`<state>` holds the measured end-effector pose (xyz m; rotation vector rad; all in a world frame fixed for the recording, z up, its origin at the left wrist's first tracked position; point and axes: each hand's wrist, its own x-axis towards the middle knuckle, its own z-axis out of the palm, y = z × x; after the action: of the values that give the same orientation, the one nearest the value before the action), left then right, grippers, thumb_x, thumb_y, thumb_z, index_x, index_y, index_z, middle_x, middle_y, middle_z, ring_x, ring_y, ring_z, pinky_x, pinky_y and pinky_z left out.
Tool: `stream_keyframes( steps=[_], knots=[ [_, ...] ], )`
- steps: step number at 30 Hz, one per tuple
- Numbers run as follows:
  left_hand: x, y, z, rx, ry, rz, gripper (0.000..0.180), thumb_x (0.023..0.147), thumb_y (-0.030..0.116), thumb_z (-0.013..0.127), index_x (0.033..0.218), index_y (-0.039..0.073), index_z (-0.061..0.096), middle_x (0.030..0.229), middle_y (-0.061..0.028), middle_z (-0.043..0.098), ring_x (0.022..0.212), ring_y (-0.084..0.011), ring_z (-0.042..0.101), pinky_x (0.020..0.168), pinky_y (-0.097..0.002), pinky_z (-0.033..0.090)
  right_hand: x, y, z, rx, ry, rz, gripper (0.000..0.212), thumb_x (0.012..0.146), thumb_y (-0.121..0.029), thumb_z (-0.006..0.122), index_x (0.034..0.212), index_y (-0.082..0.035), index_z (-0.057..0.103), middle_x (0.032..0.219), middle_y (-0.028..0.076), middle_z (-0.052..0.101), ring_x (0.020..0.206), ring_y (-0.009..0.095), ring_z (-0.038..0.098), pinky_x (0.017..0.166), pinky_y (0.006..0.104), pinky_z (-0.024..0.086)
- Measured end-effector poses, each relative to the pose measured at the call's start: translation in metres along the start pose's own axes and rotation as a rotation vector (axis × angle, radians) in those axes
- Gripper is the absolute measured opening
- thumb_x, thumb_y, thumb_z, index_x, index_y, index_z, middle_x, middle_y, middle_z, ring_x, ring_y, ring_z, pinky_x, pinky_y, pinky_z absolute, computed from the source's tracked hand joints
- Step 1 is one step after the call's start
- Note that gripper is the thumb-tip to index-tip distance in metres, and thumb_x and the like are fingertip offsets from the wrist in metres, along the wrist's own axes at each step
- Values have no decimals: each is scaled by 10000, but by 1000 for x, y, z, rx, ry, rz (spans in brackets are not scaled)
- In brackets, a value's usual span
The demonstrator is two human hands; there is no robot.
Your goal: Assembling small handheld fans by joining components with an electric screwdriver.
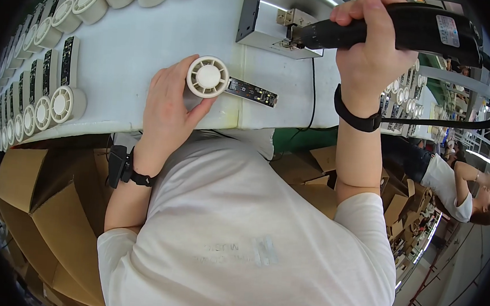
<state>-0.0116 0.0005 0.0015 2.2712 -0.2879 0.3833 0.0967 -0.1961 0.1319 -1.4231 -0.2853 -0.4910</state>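
Observation:
My left hand (172,103) is closed round a white round part (208,76) with a spoked, vented face, held above the table's front part. A narrow dark circuit board strip (254,93) reaches out to the right from it; whether the two are joined I cannot tell. My right hand (375,48) grips a black electric screwdriver (421,28) lying nearly level. Its tip points left and meets the metal block on the front of a grey box (273,27), which looks like a screw feeder. A black cable runs from the screwdriver's rear end.
Rows of similar white round parts (90,6) and circuit board strips (69,61) line the left of the white table (168,28). A thin black cord (313,92) hangs over the front edge. Open cardboard boxes (53,219) stand below. Another person (453,182) is at the far right.

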Motion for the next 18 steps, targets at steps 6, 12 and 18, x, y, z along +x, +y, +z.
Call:
stream_keyframes(
  steps=[6,12,18],
  knots=[
    [1,0,-1,-11,-15,-10,649,764,143,788,1321,26,475,1183,-138,619,1028,-335,593,936,-432,438,-15,-2,-24,182,-176,-9,342,883,-63,554,1197,-16,428,744,97,553,623,227,529,641,424,491],
    [0,-2,-1,-11,-1,-5,654,757,133,792,1320,29,476,1185,-143,619,1042,-340,590,940,-433,438,-59,-11,-3,99,-404,47,381,919,-104,549,1265,-69,392,767,74,519,647,207,513,632,411,481],
    [-1,-2,-2,-41,5,-3,659,742,119,799,1313,27,483,1187,-151,618,1055,-348,586,948,-431,438,-66,-3,2,73,-515,83,381,939,-130,551,1282,-92,387,771,66,517,645,199,509,629,402,481]
  ],
)
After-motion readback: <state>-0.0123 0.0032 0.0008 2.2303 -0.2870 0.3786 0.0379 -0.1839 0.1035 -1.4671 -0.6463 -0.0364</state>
